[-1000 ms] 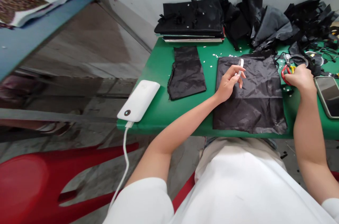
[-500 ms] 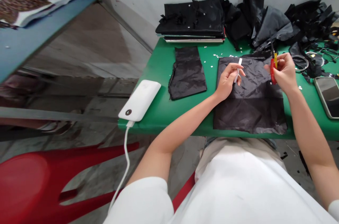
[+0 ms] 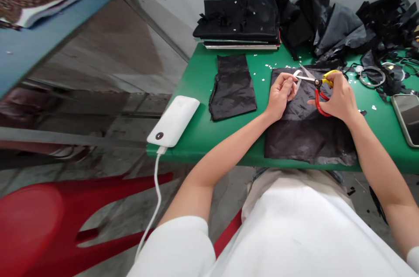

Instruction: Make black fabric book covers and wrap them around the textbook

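My left hand (image 3: 280,93) pinches a small white strip (image 3: 297,75) above a sheet of black fabric (image 3: 307,133) spread on the green table (image 3: 199,124). My right hand (image 3: 338,98) grips scissors (image 3: 319,87) with red and yellow handles. Their blades are parted and point left, with the tips at the white strip. Both hands hover over the upper part of the black sheet.
A smaller black fabric piece (image 3: 233,88) lies left of the sheet. A white power bank (image 3: 173,120) with a cable sits at the table's left corner. Stacked black fabric (image 3: 240,19) and crumpled scraps (image 3: 340,28) line the back. A phone (image 3: 407,115) lies right. Red chair (image 3: 49,229) below left.
My right hand picked up the scissors from the table's right side and carried them left to the white strip. The blades have opened. My left hand stayed almost in place.
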`<state>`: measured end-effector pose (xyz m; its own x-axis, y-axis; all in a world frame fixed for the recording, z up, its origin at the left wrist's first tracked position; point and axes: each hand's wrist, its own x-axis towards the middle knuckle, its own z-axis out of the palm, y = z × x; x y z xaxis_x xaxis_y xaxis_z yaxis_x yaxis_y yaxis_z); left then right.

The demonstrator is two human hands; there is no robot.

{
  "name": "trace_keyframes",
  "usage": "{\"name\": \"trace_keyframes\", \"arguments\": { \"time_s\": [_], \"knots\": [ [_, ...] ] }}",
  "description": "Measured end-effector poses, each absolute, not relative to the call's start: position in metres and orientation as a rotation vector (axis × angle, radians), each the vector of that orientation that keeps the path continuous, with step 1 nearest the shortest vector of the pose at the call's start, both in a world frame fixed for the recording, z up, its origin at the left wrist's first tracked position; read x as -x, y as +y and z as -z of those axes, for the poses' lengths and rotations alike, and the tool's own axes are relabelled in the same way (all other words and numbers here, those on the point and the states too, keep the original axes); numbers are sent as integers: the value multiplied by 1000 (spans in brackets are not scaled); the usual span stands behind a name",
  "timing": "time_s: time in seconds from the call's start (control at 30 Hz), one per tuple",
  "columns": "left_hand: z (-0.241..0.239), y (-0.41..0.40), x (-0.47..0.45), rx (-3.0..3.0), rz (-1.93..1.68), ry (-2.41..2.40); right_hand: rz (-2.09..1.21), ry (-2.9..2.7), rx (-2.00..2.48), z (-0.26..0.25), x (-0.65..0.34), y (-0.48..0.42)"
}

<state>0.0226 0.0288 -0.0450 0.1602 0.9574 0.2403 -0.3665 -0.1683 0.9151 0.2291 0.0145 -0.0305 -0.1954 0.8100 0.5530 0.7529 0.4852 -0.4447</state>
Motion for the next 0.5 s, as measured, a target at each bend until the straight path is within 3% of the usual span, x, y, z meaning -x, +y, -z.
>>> {"name": "trace_keyframes", "arguments": {
  "time_s": [0.5],
  "knots": [
    [34,25,-16,-1138,-1337,659,48,-2186,1218,21,-235,14]
  ]
}}
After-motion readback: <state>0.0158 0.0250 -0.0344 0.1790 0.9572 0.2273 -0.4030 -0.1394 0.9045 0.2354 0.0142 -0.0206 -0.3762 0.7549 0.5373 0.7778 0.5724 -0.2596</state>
